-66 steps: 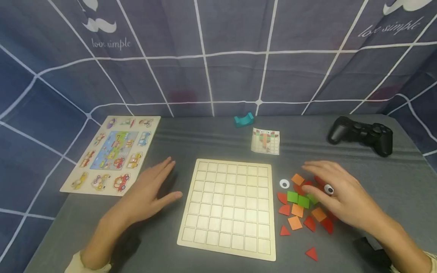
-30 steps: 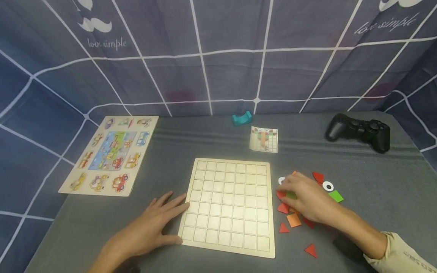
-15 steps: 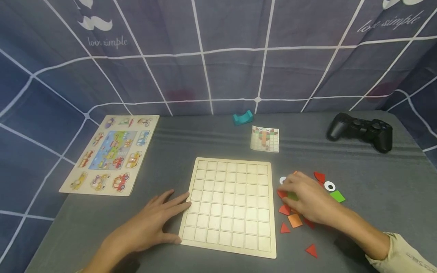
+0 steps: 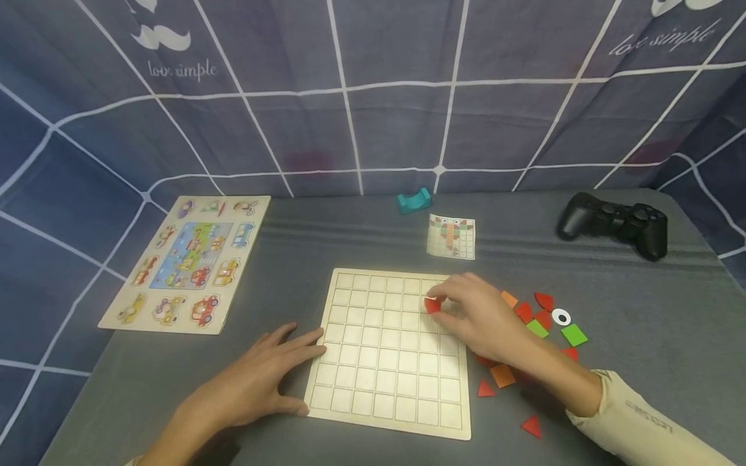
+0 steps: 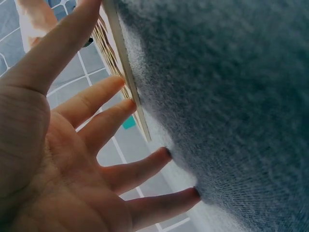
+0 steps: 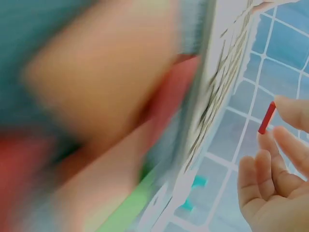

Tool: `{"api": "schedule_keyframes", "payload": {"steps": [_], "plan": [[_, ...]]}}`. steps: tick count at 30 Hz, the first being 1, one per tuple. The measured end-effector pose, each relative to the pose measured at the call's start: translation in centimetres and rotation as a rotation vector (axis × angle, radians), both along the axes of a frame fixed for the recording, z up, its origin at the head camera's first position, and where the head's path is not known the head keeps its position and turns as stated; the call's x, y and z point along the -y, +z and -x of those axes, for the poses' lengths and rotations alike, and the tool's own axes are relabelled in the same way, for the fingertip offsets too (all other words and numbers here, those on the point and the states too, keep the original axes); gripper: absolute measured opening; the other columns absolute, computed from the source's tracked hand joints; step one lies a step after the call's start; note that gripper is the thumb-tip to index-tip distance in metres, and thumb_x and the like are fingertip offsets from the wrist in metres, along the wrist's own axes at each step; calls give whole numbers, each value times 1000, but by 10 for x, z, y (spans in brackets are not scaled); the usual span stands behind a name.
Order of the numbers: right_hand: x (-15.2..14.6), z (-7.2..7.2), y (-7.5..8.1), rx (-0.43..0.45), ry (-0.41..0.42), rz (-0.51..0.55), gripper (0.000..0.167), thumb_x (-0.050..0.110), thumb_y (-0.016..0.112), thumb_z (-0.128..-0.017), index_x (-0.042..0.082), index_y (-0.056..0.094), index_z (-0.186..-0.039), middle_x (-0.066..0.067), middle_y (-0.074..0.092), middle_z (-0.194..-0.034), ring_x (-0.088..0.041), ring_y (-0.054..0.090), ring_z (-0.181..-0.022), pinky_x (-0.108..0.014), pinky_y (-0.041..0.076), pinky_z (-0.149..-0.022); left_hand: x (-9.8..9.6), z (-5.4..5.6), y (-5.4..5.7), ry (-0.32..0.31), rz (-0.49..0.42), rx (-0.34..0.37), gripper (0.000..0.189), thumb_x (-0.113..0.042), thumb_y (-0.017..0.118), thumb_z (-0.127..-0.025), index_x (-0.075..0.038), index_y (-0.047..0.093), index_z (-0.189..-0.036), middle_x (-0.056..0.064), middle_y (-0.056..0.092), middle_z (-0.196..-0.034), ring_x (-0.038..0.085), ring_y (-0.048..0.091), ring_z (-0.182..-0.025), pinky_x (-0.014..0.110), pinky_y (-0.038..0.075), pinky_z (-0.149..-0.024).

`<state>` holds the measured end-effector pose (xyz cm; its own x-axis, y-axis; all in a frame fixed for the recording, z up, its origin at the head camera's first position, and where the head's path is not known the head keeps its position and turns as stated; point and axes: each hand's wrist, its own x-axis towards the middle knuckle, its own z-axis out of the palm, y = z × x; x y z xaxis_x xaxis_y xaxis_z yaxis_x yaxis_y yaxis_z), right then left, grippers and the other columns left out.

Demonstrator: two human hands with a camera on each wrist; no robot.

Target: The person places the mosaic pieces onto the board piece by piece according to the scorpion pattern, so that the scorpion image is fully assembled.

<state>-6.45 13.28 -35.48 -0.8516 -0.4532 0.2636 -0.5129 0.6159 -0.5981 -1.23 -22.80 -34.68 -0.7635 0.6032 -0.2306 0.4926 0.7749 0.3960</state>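
In the head view my right hand [image 4: 480, 317] pinches a small red piece [image 4: 432, 305] between thumb and fingers, above the upper right squares of a wooden grid board [image 4: 384, 372]. The right wrist view shows this red piece [image 6: 267, 117] edge-on at the fingertips, apart from the board. My left hand [image 4: 262, 378] lies at the board's left side, fingers spread, with fingertips and thumb touching its edge. Right of the board lie loose red, orange [image 4: 503, 375] and green pieces [image 4: 574, 334], and a white disc with a black dot [image 4: 561, 317]. My right hand and forearm hide some of them.
Behind the board lies a small pattern card [image 4: 451, 237], with a curved teal object [image 4: 414, 200] beyond it. A black game controller [image 4: 612, 225] sits at the back right. At left is a wooden picture puzzle [image 4: 224, 307]. A tile-patterned cloth [image 4: 396, 129] hangs behind the table.
My left hand has come down to the board's left edge and stayed there. My right hand reached into the loose pieces, took a red one and moved left over the board.
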Motion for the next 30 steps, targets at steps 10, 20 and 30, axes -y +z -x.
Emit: {"api": "schedule_keyframes", "payload": {"steps": [10, 20, 30], "plan": [[79, 31, 6, 85, 132, -11, 7, 7, 74, -83, 13, 74, -86, 8, 65, -84, -15, 53, -84, -30, 44, -77, -2, 2, 1, 20, -15, 28, 81, -39, 87, -69, -16, 56, -141, 0, 37, -156, 49, 28, -139, 75, 26, -100], [126, 53, 0, 133, 192, -102, 12, 4, 71, -84, 11, 72, -75, 5, 60, -73, -14, 50, -78, -31, 40, -80, 0, 1, -1, 6, -36, 15, 81, -39, 87, -69, -16, 57, -140, 0, 38, -156, 50, 29, -138, 76, 26, -98], [141, 64, -4, 180, 218, -163, 30, 4, 71, -86, 13, 60, -59, 7, 52, -61, -14, 48, -70, -32, 40, -84, 1, 1, -2, -5, -46, -4, 80, -39, 87, -68, -16, 57, -139, 1, 39, -155, 51, 30, -137, 77, 27, -97]]}}
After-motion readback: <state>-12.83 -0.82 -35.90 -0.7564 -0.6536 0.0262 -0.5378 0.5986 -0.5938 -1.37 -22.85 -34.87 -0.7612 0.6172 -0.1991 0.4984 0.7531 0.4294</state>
